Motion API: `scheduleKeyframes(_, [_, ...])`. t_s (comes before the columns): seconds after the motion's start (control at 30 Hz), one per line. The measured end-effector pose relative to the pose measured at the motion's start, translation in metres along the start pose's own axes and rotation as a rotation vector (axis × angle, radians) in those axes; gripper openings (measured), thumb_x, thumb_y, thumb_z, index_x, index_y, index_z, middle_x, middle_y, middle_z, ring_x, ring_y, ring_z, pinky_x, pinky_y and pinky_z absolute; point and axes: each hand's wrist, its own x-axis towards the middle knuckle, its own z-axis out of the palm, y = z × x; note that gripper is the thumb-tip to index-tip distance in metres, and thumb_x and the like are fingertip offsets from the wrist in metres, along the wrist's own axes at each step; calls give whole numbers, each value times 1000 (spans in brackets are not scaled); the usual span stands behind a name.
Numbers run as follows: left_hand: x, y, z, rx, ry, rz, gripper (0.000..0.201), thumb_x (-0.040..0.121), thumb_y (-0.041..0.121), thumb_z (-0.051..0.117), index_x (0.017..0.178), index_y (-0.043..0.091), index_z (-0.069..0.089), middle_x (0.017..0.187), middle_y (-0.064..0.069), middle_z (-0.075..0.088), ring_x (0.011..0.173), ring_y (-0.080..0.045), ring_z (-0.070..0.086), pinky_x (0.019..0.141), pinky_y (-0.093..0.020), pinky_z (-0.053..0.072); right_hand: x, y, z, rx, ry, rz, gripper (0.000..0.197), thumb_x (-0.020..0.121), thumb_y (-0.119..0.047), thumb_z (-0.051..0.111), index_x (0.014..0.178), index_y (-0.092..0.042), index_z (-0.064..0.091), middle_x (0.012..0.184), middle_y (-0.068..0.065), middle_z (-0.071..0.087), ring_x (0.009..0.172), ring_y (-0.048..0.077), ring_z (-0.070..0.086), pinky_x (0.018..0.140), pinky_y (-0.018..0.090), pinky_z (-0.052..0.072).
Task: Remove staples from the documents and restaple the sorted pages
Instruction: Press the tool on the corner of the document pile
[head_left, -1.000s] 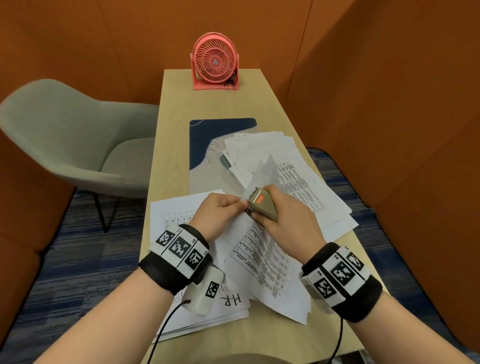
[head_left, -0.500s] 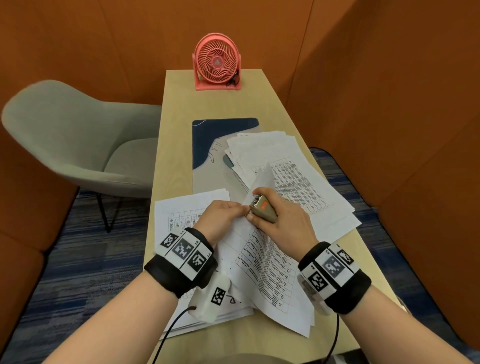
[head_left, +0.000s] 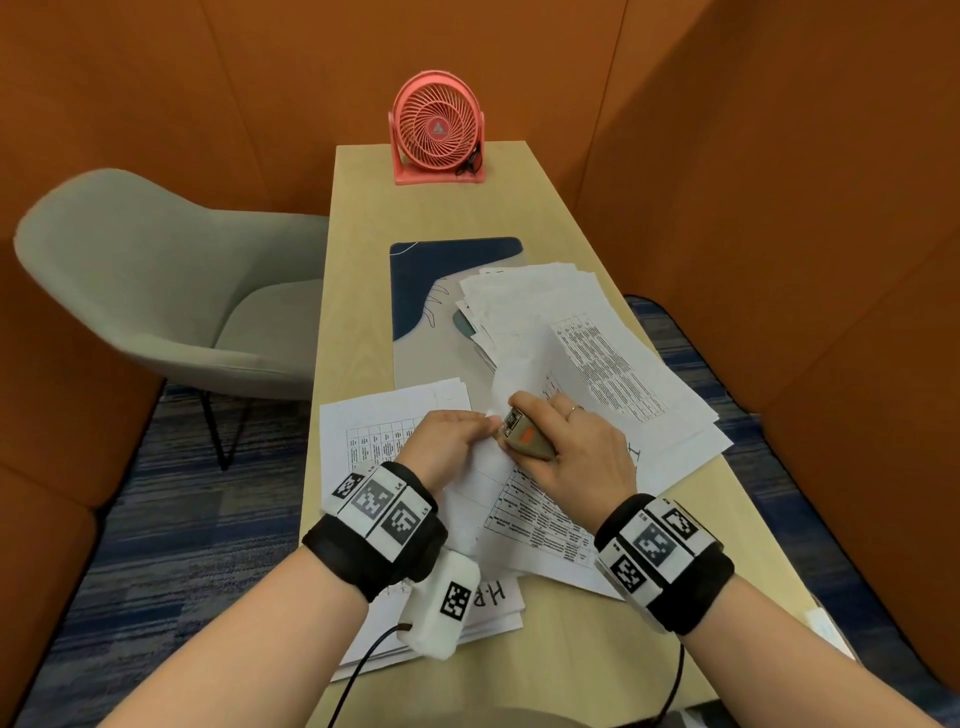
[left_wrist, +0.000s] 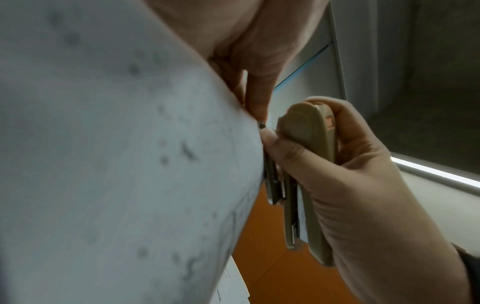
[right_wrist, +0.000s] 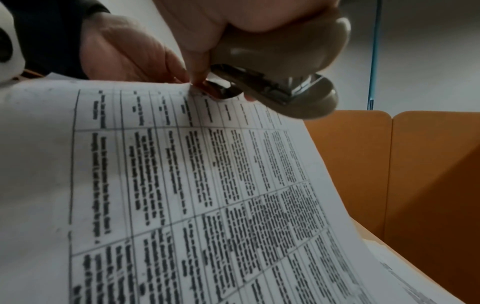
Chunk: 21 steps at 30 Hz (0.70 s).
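Head view: right hand (head_left: 576, 457) grasps beige plastic stapler (head_left: 524, 441) at printed white sheets' (head_left: 540, 525) corner, pinched by left hand (head_left: 447, 441) just beside. Step: likely restapling. Next: squeeze firmly, corner aligned.

Black wristbands (head_left: 374, 540) with square-code tags

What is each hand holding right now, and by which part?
The right hand grips the beige stapler around its body. The left hand pinches the printed document at its corner.
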Motion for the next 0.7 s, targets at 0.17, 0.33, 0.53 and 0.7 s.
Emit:
scheduleKeyframes(0.17, [1, -3, 3, 6, -11, 13, 26, 91, 8, 51, 94, -15, 63, 103, -35, 62, 87, -27, 56, 96, -45, 43, -2, 6, 1, -84, 66, -95, 39, 74, -45, 50, 110, -31, 47, 68, -1, 55, 45, 21, 50, 53, 18, 25])
scheduleKeyframes(0.33, [2, -9, 8, -63, 5, -45, 21, 91, 10, 53, 81, -4, 66, 87, -24, 65, 79, -27, 58, 86, -39, 46, -6, 11, 0, -115, 112, -157, 36, 75, -43, 48, 109, -30, 47, 68, 1, 57, 45, 21, 48, 53, 19, 26])
scheduleKeyframes(0.53, [5, -14, 7, -84, 4, -73, 22, 91, 8, 52, 76, 3, 67, 77, -18, 65, 71, -26, 60, 76, -36, 49, -7, 11, 3, -42, 61, -4, 36, 79, -43, 56, 111, -34, 45, 74, -1, 59, 55, 24, 57, 52, 21, 35])
scheduleKeyframes(0.7, [2, -9, -3, 87, -133, 5, 15, 86, -5, 55, 93, 2, 65, 81, -10, 69, 71, -20, 65, 77, -33, 54, -2, 8, 4, 388, -144, 430, 38, 79, -42, 70, 112, -37, 51, 94, -5, 66, 90, 20, 61, 79, 35, 49])
